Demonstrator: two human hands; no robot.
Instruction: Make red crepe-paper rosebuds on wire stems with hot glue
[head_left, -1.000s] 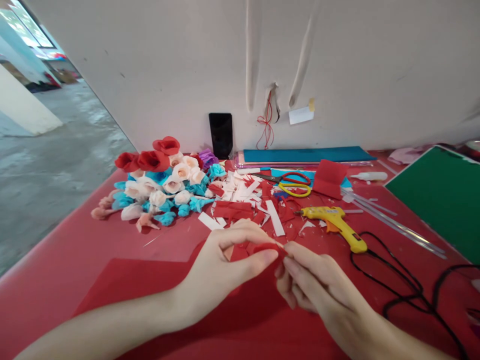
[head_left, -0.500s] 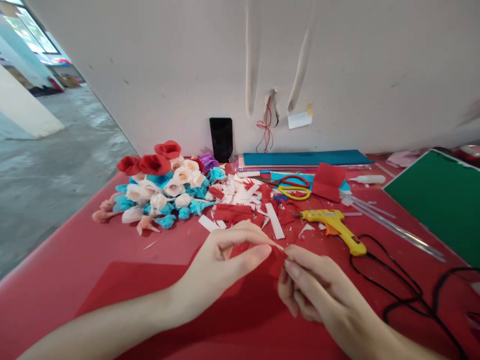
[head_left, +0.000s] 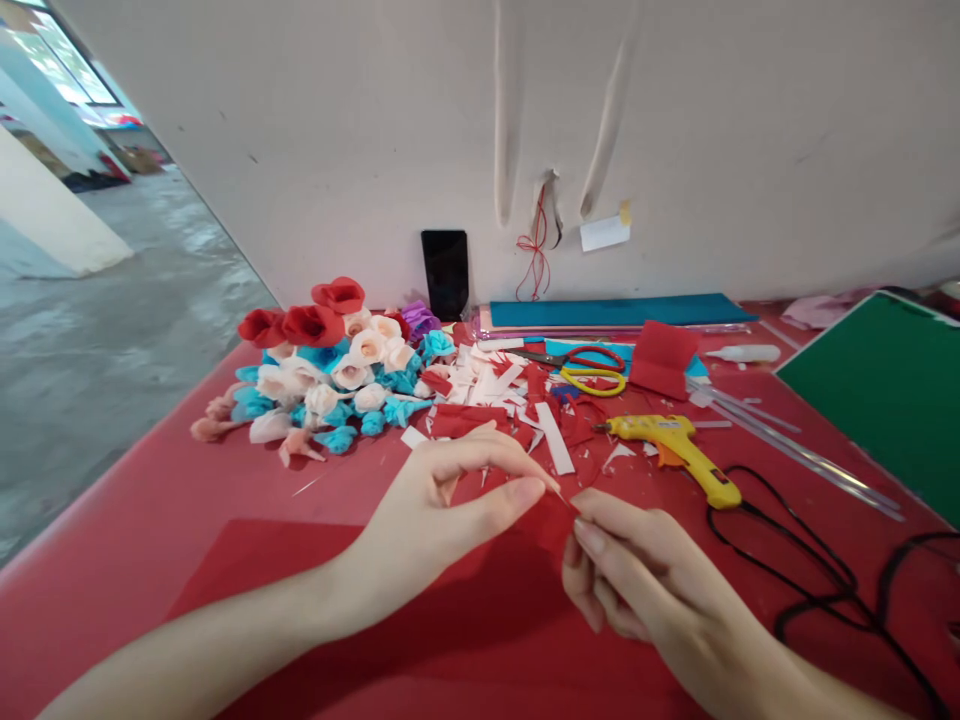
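My left hand (head_left: 450, 520) is bent in a loose pinch, thumb and forefinger near each other at a thin strand; whether they grip it is hard to see. To its right my right hand (head_left: 645, 570) pinches a small red piece (head_left: 568, 508) between thumb and forefinger, its other fingers curled. The two hands are close together above a red sheet (head_left: 480, 620) on the red table (head_left: 112, 540). Behind them lie red and white paper scraps (head_left: 555, 438). Red, white and blue paper flowers (head_left: 330, 375) are heaped at the left.
A yellow glue gun (head_left: 682, 450) with a black cord lies at the right. Scissors (head_left: 592, 370) rest behind it. A black phone (head_left: 445, 275) leans on the wall. A green board (head_left: 885, 400) and clear sticks (head_left: 802, 445) are at the right.
The view has shifted slightly, so table items appear a little further right. My right hand sits slightly further from my left fingertips, with a thin strand between them.
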